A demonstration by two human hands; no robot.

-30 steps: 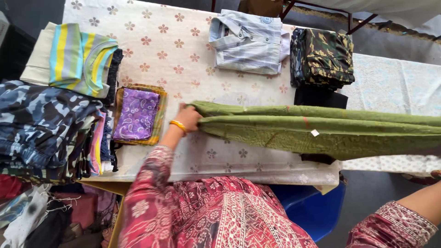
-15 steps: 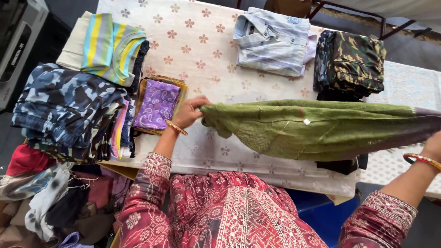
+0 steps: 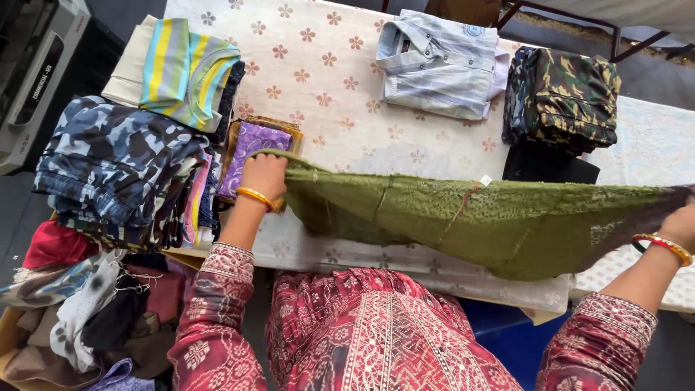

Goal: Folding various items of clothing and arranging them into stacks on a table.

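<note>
I hold a long olive-green patterned cloth (image 3: 470,217) stretched sideways over the table, folded lengthwise and sagging in the middle. My left hand (image 3: 264,176), with a gold bangle on the wrist, grips its left end just beside a folded purple cloth (image 3: 253,148). My right hand (image 3: 682,223), wearing a red and gold bangle, grips the right end at the frame's right edge, partly cut off. A small white tag shows on the cloth's upper edge.
The table is covered by a cream floral tablecloth (image 3: 326,65). A folded striped shirt (image 3: 440,65) and camouflage garment (image 3: 561,94) lie at the back. Folded striped (image 3: 190,69) and blue camouflage clothes (image 3: 119,166) are stacked left, loose garments (image 3: 79,304) piled below.
The cloth has been pulled wider and now sags lower in the middle. My right hand has come into view at the right; the view has shifted down and to the left.
</note>
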